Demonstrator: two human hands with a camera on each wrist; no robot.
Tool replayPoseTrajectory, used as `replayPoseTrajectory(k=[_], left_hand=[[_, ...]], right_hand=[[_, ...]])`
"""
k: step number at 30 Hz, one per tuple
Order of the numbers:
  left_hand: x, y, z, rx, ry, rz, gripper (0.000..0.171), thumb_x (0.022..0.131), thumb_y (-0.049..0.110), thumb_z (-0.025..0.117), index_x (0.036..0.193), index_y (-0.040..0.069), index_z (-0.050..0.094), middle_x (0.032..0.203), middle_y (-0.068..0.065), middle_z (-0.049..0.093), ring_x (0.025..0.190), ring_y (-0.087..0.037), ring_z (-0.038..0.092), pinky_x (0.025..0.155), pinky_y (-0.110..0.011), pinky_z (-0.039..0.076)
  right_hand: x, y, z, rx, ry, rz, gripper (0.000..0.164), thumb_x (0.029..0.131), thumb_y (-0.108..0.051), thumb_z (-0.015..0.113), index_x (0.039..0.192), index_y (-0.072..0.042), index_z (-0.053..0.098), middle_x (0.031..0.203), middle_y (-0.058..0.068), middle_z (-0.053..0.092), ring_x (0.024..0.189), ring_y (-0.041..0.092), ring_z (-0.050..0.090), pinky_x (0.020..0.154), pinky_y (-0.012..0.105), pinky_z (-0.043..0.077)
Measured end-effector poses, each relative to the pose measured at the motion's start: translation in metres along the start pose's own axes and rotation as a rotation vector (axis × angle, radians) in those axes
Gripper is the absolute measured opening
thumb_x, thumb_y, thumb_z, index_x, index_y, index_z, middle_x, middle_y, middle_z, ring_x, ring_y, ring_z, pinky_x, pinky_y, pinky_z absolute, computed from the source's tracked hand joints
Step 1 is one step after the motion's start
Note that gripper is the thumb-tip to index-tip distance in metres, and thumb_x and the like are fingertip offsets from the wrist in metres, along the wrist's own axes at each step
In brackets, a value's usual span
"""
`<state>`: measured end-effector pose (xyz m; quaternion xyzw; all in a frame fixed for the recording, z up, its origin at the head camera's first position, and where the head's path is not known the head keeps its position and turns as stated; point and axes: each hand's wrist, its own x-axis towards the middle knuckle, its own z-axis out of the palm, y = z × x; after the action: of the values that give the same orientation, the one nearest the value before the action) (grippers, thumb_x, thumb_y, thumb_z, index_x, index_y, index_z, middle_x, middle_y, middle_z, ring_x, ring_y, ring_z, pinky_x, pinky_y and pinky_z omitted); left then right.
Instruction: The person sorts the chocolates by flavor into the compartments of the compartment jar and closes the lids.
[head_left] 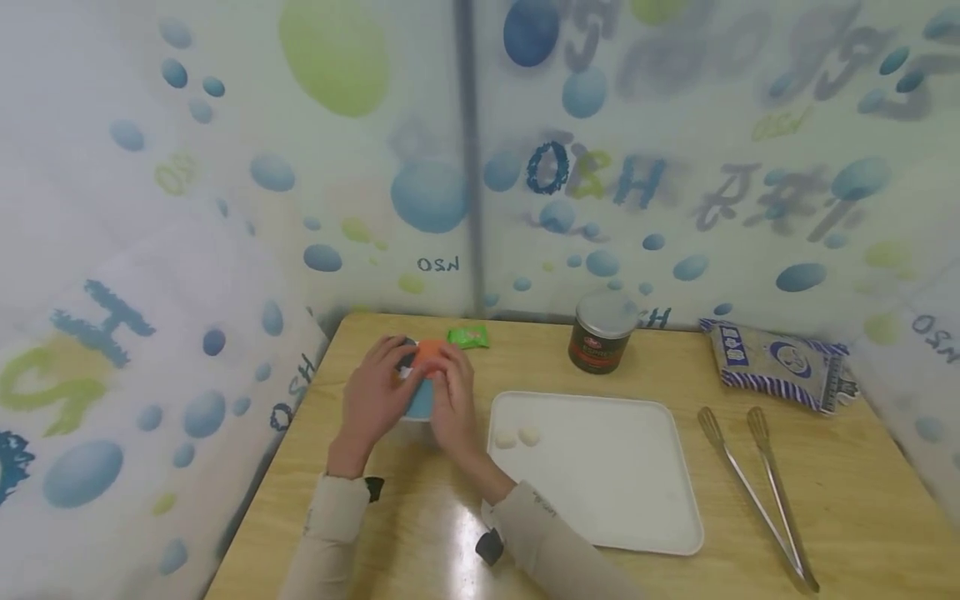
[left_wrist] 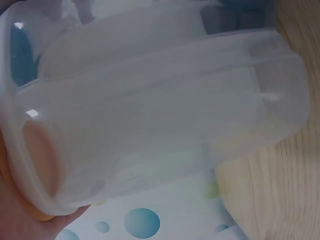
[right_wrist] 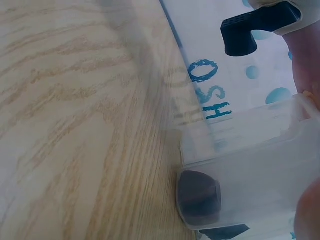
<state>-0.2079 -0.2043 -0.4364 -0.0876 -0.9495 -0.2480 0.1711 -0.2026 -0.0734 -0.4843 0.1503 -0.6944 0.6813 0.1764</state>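
A tall translucent plastic container [left_wrist: 150,115] stands on the wooden table at the left, in both wrist views a clear body with ridged walls. Its coloured lid [head_left: 422,402] has blue and orange sections, partly hidden by the hands. My left hand [head_left: 375,392] grips the lid's left side, thumb across the top. From the right, my right hand [head_left: 453,404] holds the same top, its fingers bent over the orange section. In the right wrist view a dark shape [right_wrist: 199,197] shows through the lower wall.
Right of the hands lies a white tray [head_left: 600,483] with two small pale round pieces [head_left: 528,435]. A green packet [head_left: 468,336] and a dark tin [head_left: 600,342] stand behind. Metal tongs [head_left: 765,492] and a striped bag [head_left: 780,364] are at the right. Patterned walls border the table.
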Motion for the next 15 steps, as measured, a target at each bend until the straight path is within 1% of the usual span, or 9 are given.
replayPoseTrajectory(k=[2,4,5,6,8,10,12,15], left_hand=[[0.0,0.0,-0.002,0.001,0.002,-0.011,0.044,0.097,0.042,0.062,0.126,0.008,0.065,0.144,-0.012,0.057,0.143,-0.034,0.042,0.107,-0.056,0.045],[0.0,0.001,-0.002,0.005,0.019,-0.016,0.046,0.097,0.041,0.061,0.126,0.006,0.063,0.143,-0.014,0.057,0.14,-0.036,0.046,0.102,-0.057,0.048],[0.0,0.002,-0.002,0.004,0.027,-0.022,0.046,0.097,0.041,0.061,0.126,0.005,0.063,0.143,-0.014,0.057,0.137,-0.036,0.049,0.099,-0.056,0.05],[0.001,0.003,-0.001,0.005,0.038,-0.03,0.046,0.097,0.041,0.06,0.125,0.004,0.063,0.142,-0.015,0.057,0.13,-0.036,0.055,0.094,-0.055,0.053],[0.0,0.004,0.0,0.007,0.065,-0.055,0.045,0.098,0.039,0.057,0.125,0.003,0.062,0.142,-0.016,0.057,0.116,-0.036,0.062,0.085,-0.054,0.056],[-0.002,0.006,0.001,0.012,0.085,-0.084,0.045,0.099,0.037,0.053,0.126,0.002,0.062,0.142,-0.017,0.056,0.109,-0.036,0.063,0.081,-0.053,0.056],[-0.008,0.01,0.001,0.019,0.094,-0.111,0.044,0.1,0.034,0.049,0.126,0.001,0.062,0.142,-0.019,0.055,0.112,-0.036,0.061,0.086,-0.057,0.053],[-0.018,0.016,0.001,0.043,0.104,-0.137,0.044,0.1,0.031,0.045,0.128,0.001,0.061,0.145,-0.019,0.054,0.133,-0.037,0.05,0.098,-0.065,0.043]], right_hand=[[0.001,0.0,0.0,-0.001,-0.006,-0.014,0.022,0.103,0.0,0.043,0.114,-0.001,0.063,0.148,0.015,0.044,0.149,0.032,0.027,0.123,0.053,0.02],[0.004,-0.001,0.0,-0.002,-0.011,0.01,0.023,0.104,-0.005,0.043,0.118,0.0,0.061,0.149,0.016,0.042,0.147,0.032,0.031,0.121,0.053,0.025],[0.006,-0.001,-0.001,0.004,-0.014,0.035,0.024,0.105,-0.008,0.044,0.122,-0.001,0.059,0.15,0.015,0.041,0.147,0.031,0.032,0.121,0.052,0.026],[0.008,-0.001,-0.002,0.0,-0.017,0.062,0.026,0.105,-0.011,0.044,0.126,-0.001,0.056,0.15,0.016,0.04,0.145,0.031,0.034,0.12,0.052,0.029],[0.014,-0.002,-0.004,-0.001,-0.039,0.128,0.033,0.106,-0.017,0.044,0.135,-0.003,0.05,0.151,0.014,0.04,0.143,0.029,0.038,0.118,0.051,0.033],[0.02,-0.002,-0.008,-0.006,-0.071,0.191,0.039,0.106,-0.019,0.045,0.142,-0.006,0.046,0.151,0.012,0.043,0.143,0.027,0.04,0.117,0.05,0.035],[0.025,-0.002,-0.012,-0.018,-0.13,0.231,0.043,0.106,-0.021,0.045,0.147,-0.008,0.045,0.152,0.011,0.046,0.143,0.026,0.041,0.117,0.048,0.036],[0.033,0.0,-0.021,0.001,-0.253,0.279,0.045,0.108,-0.025,0.045,0.15,-0.009,0.044,0.155,0.011,0.043,0.146,0.025,0.038,0.118,0.046,0.035]])
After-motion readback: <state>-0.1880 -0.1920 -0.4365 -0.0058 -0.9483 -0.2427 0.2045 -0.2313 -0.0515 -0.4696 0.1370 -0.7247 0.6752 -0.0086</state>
